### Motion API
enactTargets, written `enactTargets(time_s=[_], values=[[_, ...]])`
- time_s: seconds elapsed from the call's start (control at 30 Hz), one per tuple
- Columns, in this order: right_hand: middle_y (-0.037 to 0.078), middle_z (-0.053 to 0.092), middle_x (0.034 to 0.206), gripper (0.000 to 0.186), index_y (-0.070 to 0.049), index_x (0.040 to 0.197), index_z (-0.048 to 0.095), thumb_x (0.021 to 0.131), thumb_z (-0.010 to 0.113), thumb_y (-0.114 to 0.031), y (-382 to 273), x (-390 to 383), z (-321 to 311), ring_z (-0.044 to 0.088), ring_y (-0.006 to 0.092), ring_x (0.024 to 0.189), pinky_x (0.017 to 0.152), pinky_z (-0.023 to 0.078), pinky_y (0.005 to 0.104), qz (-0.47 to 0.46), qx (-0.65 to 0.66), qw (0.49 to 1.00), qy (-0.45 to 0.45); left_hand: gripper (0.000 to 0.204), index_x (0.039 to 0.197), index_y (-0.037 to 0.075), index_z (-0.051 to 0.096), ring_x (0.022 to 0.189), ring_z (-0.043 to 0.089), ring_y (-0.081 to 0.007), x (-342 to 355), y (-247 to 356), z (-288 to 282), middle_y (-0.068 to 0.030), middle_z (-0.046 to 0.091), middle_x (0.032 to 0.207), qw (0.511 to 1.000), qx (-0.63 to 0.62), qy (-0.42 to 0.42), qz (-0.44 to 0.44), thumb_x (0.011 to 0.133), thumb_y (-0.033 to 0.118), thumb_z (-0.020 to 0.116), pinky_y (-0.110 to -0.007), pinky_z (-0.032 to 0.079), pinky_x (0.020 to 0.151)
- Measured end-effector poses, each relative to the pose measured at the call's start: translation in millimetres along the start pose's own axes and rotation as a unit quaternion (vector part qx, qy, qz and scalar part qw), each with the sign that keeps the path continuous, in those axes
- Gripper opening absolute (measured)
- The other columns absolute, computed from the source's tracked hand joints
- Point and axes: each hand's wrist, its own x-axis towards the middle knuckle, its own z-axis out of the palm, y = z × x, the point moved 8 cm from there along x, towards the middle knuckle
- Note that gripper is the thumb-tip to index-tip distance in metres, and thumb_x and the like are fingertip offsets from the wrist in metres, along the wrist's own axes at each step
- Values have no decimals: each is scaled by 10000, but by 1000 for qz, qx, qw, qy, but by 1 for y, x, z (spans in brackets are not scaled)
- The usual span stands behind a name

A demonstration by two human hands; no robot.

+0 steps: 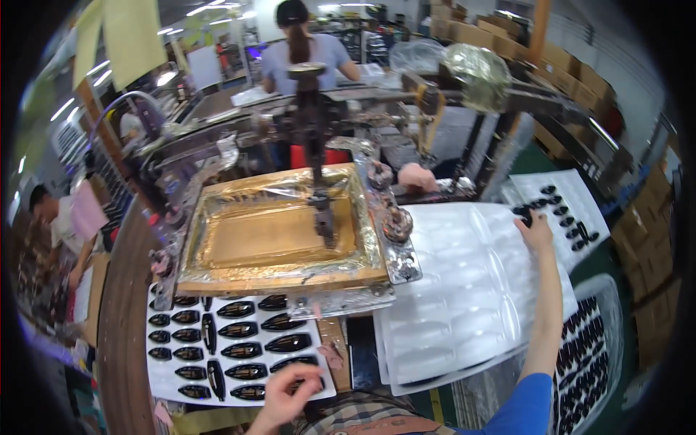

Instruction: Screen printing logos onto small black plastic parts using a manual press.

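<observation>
My right hand (535,230) reaches far to the right, its fingers closed on a small glossy black part (523,212) at the left edge of a white tray (518,187). More black parts (561,211) lie in rows on that tray. My left hand (288,397) hovers at the front corner of another white tray (163,373), fingers curled in with nothing visible between them. Rows of pointed oval black parts (241,350) fill this left tray, with a few longer ones (209,333) standing lengthwise. The tray's far side is hidden under the framed screen.
A wooden-framed screen (283,283) with an amber mesh sits on a metal press ahead, a dark vertical arm (313,138) over it. White moulded trays (457,304) are stacked at right. Below them stands a plastic-lined box of black parts (583,355). Other people work beyond and left.
</observation>
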Motion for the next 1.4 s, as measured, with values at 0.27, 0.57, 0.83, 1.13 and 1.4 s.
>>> enactTargets(time_s=[0.27,0.57,0.83,1.13,1.4], values=[[205,474,1034,382,-74,1118,480,853,432,-345,36,10,10,513,366,883,761,425,408,-138,37,983,116,133,875,-11,585,773,565,-254,89,68,-50,-129,600,807,919,257,189,232,786,70,528,-298,421,712],[103,468,1182,399,-12,1164,441,785,547,-81,-154,-116,-73,534,116,827,696,432,215,-216,489,845,-8,263,1055,16,505,890,562,-220,164,21,-62,-102,589,951,936,231,87,252,806,99,529,-295,423,796],[105,516,1115,394,-10,1091,502,739,631,-130,-303,-189,-81,483,198,1028,867,370,302,-357,414,815,-191,269,1066,9,494,890,559,-183,209,29,-66,-93,586,956,971,-70,51,223,809,78,531,-271,428,792],[146,561,944,423,-17,1039,535,727,644,-280,-382,-237,-100,525,289,875,798,390,361,-425,372,805,-181,236,1031,-2,495,861,550,-114,64,16,-190,-75,586,940,945,-75,268,172,803,37,545,-215,431,762],[136,545,935,337,26,1057,477,795,551,-174,-355,-240,-80,502,236,879,811,368,329,-444,334,823,-121,201,993,18,529,824,567,-120,-202,-41,-376,-70,606,894,778,100,609,115,806,86,559,-232,443,734]])
